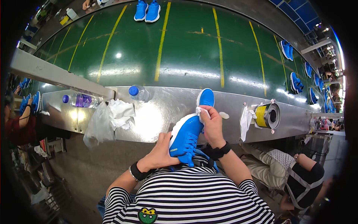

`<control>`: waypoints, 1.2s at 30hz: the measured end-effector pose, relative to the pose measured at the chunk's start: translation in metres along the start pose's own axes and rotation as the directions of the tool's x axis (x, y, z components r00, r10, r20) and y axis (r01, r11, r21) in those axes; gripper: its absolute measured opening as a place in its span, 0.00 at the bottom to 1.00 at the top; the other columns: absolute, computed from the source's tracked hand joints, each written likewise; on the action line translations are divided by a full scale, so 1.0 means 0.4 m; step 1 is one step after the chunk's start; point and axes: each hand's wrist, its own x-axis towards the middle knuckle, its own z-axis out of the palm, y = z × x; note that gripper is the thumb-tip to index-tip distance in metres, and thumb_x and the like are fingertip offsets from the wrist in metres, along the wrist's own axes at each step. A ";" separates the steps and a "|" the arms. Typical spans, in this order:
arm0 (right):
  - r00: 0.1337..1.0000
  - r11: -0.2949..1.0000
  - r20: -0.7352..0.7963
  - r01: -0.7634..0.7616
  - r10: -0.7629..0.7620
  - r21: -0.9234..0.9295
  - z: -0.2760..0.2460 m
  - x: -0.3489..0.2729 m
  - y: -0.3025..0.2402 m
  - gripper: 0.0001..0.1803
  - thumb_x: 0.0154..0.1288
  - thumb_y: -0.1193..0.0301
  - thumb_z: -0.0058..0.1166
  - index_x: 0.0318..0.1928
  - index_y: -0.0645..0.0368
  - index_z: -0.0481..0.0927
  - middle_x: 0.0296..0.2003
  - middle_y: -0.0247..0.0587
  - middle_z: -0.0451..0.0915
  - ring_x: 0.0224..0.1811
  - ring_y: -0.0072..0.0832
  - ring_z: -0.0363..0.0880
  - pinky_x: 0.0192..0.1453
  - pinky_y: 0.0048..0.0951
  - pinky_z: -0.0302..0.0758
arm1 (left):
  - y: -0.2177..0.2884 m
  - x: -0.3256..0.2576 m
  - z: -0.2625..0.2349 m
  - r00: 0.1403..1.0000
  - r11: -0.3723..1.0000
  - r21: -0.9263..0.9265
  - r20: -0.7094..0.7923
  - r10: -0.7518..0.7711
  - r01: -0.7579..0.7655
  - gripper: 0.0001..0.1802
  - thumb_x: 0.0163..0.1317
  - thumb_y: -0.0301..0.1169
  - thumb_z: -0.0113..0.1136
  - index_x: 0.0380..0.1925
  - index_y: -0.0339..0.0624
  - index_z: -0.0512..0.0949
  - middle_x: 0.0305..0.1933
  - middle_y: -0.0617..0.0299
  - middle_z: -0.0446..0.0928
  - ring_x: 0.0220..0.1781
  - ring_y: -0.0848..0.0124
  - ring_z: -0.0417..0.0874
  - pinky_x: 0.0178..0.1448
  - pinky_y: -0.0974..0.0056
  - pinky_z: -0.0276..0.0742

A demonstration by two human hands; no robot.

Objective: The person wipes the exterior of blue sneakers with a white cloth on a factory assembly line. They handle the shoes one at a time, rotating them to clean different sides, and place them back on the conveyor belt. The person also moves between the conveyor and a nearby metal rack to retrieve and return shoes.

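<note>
A blue sneaker (pixel 185 131) with a white sole is held close in front of my body, its toe pointing away from me. My left hand (pixel 161 153) is wrapped round its heel end. At the toe, my right hand (pixel 212 125) pinches a small white cloth (pixel 202 113) against the upper. A second blue sneaker (pixel 206 98) lies just beyond, on the metal ledge (pixel 167 102), partly hidden by my right hand and the cloth. Close to my right fingers, a small whitish piece (pixel 224 115) rests on the ledge.
Past the ledge runs a green conveyor belt (pixel 190 48) with yellow lines, carrying blue sneakers (pixel 147 11). Leftward are bottles (pixel 138 93), a plastic bag with white cloths (pixel 121 114) and a metal beam (pixel 59 71). Rightward sit a tin (pixel 267 115) and another person (pixel 294 173).
</note>
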 end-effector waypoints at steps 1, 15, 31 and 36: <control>1.000 1.000 -0.009 -0.003 0.003 0.022 0.001 -0.009 0.005 0.09 0.62 0.72 0.51 0.41 0.63 0.76 0.33 0.32 0.77 0.34 0.15 0.72 0.40 0.17 0.69 | -0.017 -0.003 -0.008 0.997 0.988 -0.154 0.075 -0.015 0.026 0.46 0.42 0.41 0.68 0.58 0.34 0.55 0.48 0.49 0.61 0.52 0.58 0.65 0.58 0.60 0.62; 0.896 0.660 0.238 0.437 -0.374 -0.611 0.020 -0.033 -0.026 0.05 0.53 0.76 0.57 0.32 0.62 0.80 0.27 0.39 0.72 0.32 0.29 0.72 0.38 0.26 0.68 | -0.043 0.037 -0.003 0.964 0.471 -0.845 0.259 -0.053 0.253 0.31 0.69 0.43 0.36 0.66 0.39 0.46 0.68 0.57 0.52 0.65 0.73 0.59 0.66 0.69 0.56; 0.764 0.530 0.528 0.641 -0.371 -0.556 0.079 -0.103 -0.051 0.05 0.48 0.77 0.59 0.29 0.55 0.78 0.26 0.33 0.69 0.32 0.30 0.67 0.39 0.30 0.58 | -0.015 0.083 -0.002 0.987 0.706 -0.695 0.032 -0.159 0.137 0.27 0.69 0.39 0.36 0.64 0.38 0.53 0.64 0.51 0.59 0.64 0.68 0.60 0.65 0.69 0.54; 0.687 0.444 0.591 0.726 -0.424 -0.525 0.084 -0.131 -0.063 0.06 0.48 0.77 0.58 0.28 0.53 0.78 0.25 0.32 0.68 0.34 0.31 0.65 0.39 0.32 0.57 | -0.030 0.130 0.014 0.984 0.673 -0.739 -0.087 -0.153 0.040 0.27 0.69 0.39 0.35 0.64 0.38 0.53 0.64 0.52 0.59 0.64 0.68 0.60 0.65 0.68 0.55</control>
